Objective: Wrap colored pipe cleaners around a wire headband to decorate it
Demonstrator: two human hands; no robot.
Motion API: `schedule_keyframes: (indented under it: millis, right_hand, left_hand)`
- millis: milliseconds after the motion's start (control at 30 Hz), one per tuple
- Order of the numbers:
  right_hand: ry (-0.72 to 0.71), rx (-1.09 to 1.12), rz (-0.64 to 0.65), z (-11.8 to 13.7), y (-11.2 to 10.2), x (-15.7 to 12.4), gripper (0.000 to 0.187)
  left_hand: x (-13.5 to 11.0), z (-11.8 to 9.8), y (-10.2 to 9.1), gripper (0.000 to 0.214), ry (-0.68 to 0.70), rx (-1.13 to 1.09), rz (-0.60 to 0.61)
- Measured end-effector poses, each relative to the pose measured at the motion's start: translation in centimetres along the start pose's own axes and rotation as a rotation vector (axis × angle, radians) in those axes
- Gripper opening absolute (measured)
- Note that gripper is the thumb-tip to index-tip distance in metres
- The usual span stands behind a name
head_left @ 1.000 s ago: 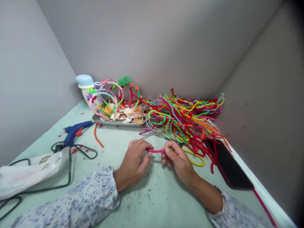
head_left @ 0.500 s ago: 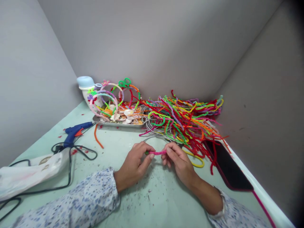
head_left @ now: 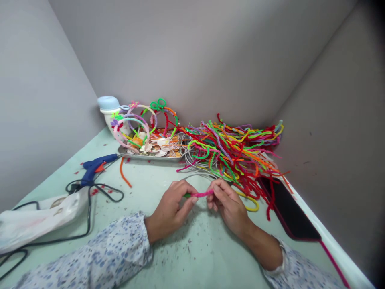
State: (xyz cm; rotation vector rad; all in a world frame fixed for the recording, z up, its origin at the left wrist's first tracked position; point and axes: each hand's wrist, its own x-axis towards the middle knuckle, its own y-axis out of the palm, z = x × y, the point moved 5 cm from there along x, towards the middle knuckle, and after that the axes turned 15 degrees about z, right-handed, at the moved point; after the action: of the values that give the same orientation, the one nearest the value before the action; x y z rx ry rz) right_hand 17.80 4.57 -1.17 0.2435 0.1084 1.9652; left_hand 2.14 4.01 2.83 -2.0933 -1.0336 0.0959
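Note:
Between my hands is a pink pipe cleaner (head_left: 204, 194), held nearly level above the table, with a bit of green showing at its left end. My left hand (head_left: 174, 204) pinches that left end between thumb and forefinger. At the other end, the fingers of my right hand (head_left: 227, 204) close on the pink part. Just beyond my hands spreads a heap of pipe cleaners (head_left: 231, 148) in many colours. A loop of silvery wire (head_left: 195, 162) lies beside the heap, and yellow scissor-like handles (head_left: 249, 204) show near my right hand.
A metal tray (head_left: 153, 157) of shells holds several fuzzy rings (head_left: 132, 120), with a white bottle (head_left: 108, 105) behind. On the left are a blue glue gun (head_left: 94, 166), its cord, a plastic bag (head_left: 42, 216) and an orange pipe cleaner (head_left: 124, 172). A black phone-like slab (head_left: 288, 212) lies right.
Both hands stay at nearly the same spot. My right hand has shifted slightly right, its fingers turning a little, and slightly more of the pink pipe cleaner shows.

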Motion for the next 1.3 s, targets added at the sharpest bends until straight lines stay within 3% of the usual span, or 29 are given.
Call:
schedule_keyframes:
  millis: [333,800,1167,1300]
  right_hand:
    - [-0.018,0.139,-0.084,0.3,-0.6,0.2,0.025]
    - [-0.023,0.03,0.031,-0.1,0.0,-0.1,0.023]
    - [-0.07,0.033,-0.036,0.0,-0.2,-0.1,0.024]
    - [-0.12,0.028,-0.137,0.2,-0.9,0.0,0.028]
  left_hand:
    - [-0.2,0.2,-0.4,0.009,-0.029,0.052,-0.079]
    - [-0.1,-0.5,-0.2,0.009,0.041,0.133,-0.044]
    - [-0.3,-0.9,0.1,0.006,0.087,0.181,-0.037]
    - [-0.4,-0.5,-0.1,0.005,0.048,0.18,-0.105]
